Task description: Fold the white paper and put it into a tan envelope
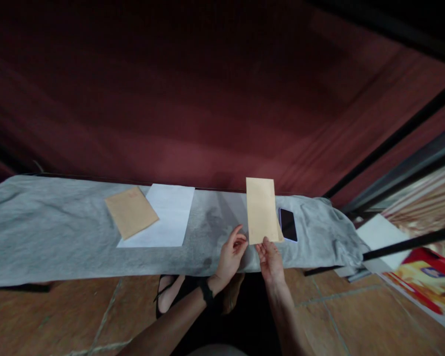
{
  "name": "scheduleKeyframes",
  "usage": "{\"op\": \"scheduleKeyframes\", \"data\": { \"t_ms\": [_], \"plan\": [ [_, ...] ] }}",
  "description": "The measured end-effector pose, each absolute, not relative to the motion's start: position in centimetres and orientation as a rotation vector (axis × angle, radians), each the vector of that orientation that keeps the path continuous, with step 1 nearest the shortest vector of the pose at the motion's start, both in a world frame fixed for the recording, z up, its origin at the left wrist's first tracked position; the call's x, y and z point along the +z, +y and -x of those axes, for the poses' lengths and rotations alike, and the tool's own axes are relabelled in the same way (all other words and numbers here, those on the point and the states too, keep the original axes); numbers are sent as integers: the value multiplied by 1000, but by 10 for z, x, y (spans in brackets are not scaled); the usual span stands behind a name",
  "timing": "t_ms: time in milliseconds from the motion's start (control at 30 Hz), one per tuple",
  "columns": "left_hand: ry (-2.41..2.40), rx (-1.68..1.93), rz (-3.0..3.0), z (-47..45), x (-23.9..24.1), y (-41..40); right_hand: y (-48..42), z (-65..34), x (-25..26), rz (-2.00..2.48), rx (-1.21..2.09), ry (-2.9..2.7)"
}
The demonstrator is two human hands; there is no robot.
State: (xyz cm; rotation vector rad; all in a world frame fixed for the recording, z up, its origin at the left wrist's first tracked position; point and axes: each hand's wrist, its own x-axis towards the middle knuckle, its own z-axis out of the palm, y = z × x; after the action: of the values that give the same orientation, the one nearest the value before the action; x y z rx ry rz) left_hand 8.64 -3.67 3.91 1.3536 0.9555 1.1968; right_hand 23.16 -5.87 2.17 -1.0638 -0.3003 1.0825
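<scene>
A tan paper envelope (261, 210) is pinched at its near edge by my right hand (270, 258), thumb on top. It stands lengthwise away from me, and a second tan edge shows beneath its lower right corner. My left hand (233, 251), with a dark band on the wrist, hovers just left of the envelope's near corner, fingers loosely curved and apart, holding nothing. Farther left, another tan envelope (131, 212) lies slanted over white paper (170, 217). A dark-screened phone (288, 225) with a pale purple edge lies right of the held envelope.
The narrow surface is covered by a wrinkled grey cloth (70, 237) and backs onto a dark red panel (170, 123). Black metal bars (400, 133) cross at the right. A red and yellow box (430, 282) stands low at the right, above the tiled floor (330, 306).
</scene>
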Motion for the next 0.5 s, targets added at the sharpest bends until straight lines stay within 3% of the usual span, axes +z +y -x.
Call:
{"op": "scheduleKeyframes", "data": {
  "t_ms": [300,400,500],
  "plan": [
    [1641,1058,-2065,19,7,-24,-48,-293,0,1307,1052,-254],
    [2096,878,-2145,67,-5,-29,-54,-300,-7,1377,1103,-282],
    [2179,541,-2299,100,-8,-33,-57,-305,-15,1453,1142,-372]
  ]
}}
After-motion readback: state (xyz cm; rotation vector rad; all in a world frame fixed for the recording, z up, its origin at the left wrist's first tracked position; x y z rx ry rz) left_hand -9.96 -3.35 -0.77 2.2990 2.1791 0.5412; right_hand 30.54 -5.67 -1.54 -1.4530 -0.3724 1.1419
